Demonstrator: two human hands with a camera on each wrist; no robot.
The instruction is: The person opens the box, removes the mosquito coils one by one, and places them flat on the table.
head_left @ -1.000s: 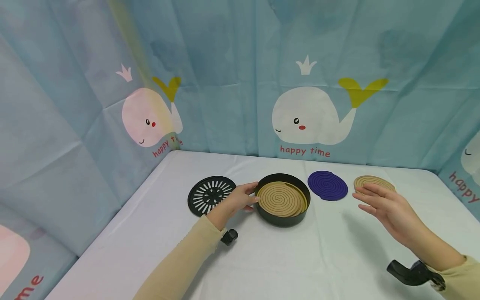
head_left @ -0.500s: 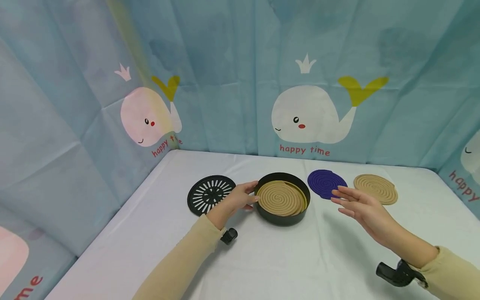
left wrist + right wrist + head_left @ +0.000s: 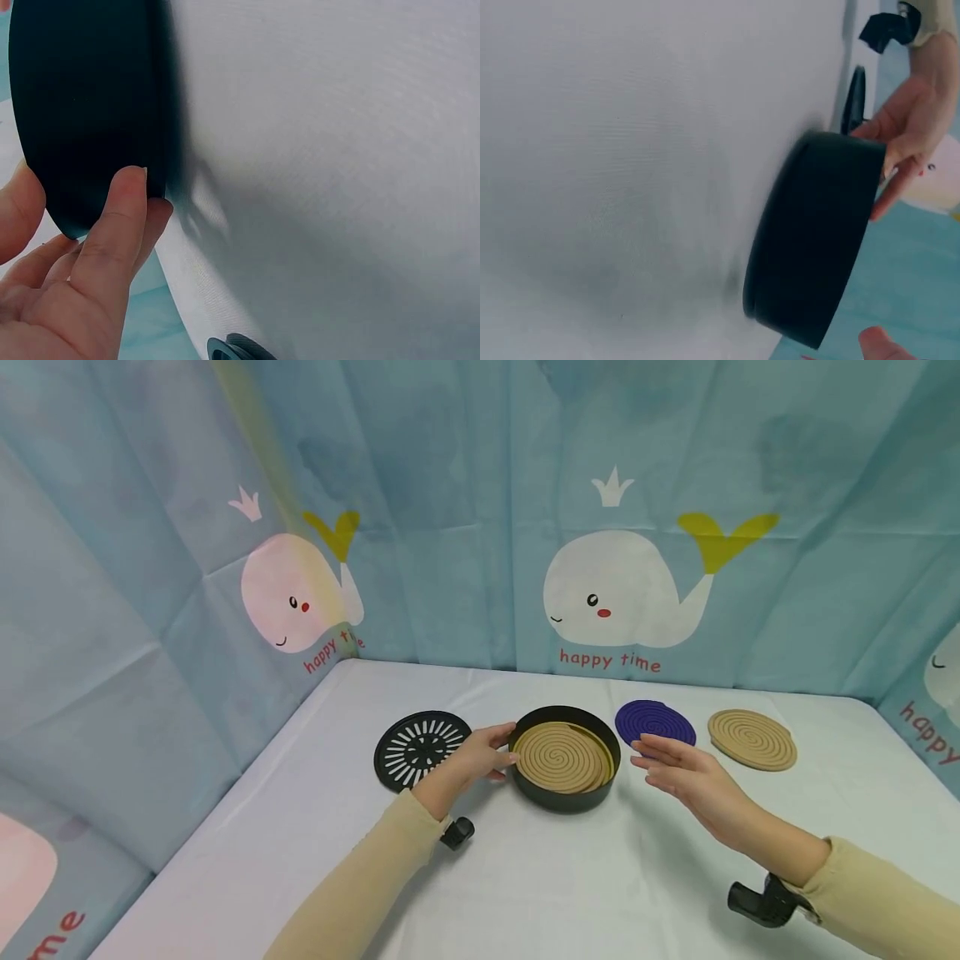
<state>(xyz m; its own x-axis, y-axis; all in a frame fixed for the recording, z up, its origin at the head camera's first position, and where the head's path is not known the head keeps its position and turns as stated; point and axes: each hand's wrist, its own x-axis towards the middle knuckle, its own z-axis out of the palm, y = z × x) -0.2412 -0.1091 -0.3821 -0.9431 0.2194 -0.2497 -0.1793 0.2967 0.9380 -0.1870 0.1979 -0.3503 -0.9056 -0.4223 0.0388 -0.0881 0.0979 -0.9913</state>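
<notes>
A round black mosquito coil tin (image 3: 566, 803) sits on the white table with a tan mosquito coil (image 3: 558, 758) lying inside. Yellow shows along the tin's inner wall. My left hand (image 3: 472, 757) holds the tin at its left side, thumb near the rim; in the left wrist view its fingers (image 3: 124, 202) press the outer wall. My right hand (image 3: 686, 777) hovers right of the tin, fingers extended, nothing in it. Behind it lies a purple mosquito coil (image 3: 654, 724), partly covered by the fingertips. Only one fingertip (image 3: 879, 345) of this hand shows in the right wrist view.
A black slotted lid (image 3: 422, 750) lies left of the tin, partly behind the left hand. Another tan mosquito coil (image 3: 752, 739) rests at the far right. A blue curtain (image 3: 465, 527) with whale prints hangs behind the table (image 3: 525, 893).
My right hand has moved left, from over the right tan coil to in front of the purple one, uncovering the tan coil. My left hand and the tin have stayed put.
</notes>
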